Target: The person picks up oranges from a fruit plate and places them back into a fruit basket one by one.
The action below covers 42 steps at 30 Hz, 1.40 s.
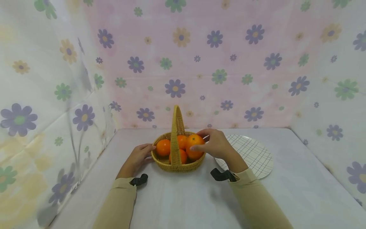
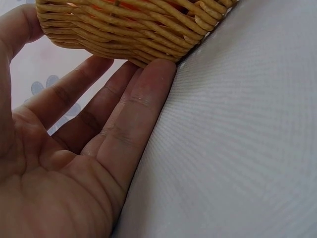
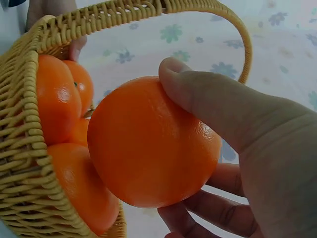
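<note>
My right hand (image 1: 218,146) holds an orange (image 3: 153,144) at the right end of the wicker basket (image 1: 178,167), its thumb on one side and fingers around the other. More oranges (image 1: 163,147) lie inside the basket, one of them (image 3: 81,183) right behind the held fruit in the right wrist view. At the basket's left end, my left hand (image 1: 139,158) holds the side. Its fingertips (image 2: 158,74) press low on the weave, close to the table, and another digit touches higher up. The basket stands upright with its tall handle (image 1: 174,136) arching over the fruit.
A white plate (image 1: 251,152) with a dark grid pattern lies to the right, partly behind my right wrist. The white tabletop (image 1: 177,200) extends in front of the basket. Flower-patterned cloth (image 1: 197,70) closes off the back and both sides.
</note>
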Available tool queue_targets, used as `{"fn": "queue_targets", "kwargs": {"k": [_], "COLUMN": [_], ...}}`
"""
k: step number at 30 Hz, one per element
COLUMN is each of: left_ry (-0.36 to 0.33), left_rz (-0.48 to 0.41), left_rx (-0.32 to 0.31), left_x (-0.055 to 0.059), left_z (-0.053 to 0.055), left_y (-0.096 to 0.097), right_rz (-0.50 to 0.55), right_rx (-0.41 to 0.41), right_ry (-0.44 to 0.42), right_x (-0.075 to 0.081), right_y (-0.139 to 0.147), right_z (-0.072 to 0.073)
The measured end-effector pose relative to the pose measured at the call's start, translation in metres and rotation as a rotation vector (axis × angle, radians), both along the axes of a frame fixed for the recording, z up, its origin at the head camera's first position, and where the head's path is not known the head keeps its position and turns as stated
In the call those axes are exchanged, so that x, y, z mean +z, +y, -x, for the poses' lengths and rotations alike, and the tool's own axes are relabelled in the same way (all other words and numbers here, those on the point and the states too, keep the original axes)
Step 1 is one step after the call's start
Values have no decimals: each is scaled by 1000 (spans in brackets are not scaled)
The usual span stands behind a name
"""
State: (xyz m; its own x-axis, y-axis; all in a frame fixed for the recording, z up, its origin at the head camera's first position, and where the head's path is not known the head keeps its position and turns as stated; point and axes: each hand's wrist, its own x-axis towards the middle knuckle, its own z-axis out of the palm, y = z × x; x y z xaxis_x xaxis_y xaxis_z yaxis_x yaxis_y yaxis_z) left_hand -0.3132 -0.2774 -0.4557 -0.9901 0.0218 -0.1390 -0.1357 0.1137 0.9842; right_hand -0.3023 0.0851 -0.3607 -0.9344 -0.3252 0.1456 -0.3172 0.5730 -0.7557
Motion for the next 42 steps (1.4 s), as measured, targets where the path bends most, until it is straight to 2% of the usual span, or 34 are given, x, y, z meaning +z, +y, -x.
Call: {"fn": "queue_targets", "kwargs": {"k": [5, 10, 18, 21, 29, 42], "left_ry": [-2, -9, -9, -10, -11, -13], "left_rz": [4, 13, 10, 14, 3, 28], "left_rx": [8, 15, 11, 10, 4, 10], "left_x": [-4, -6, -1, 0, 0, -1], "left_z": [0, 0, 1, 0, 2, 2], "left_y": [-1, -3, -5, -5, -2, 0], "right_rz": [-3, -18, -84, -101, -116, -127], "right_rx": [-10, 22, 80, 100, 97, 95], "right_ry": [-16, -20, 15, -2, -57, -91], "right_x": [-5, -9, -9, -7, -6, -7], "right_y": [-10, -19, -26, -26, -23, -22], "right_z": [-5, -10, -9, -9, -9, -12]}}
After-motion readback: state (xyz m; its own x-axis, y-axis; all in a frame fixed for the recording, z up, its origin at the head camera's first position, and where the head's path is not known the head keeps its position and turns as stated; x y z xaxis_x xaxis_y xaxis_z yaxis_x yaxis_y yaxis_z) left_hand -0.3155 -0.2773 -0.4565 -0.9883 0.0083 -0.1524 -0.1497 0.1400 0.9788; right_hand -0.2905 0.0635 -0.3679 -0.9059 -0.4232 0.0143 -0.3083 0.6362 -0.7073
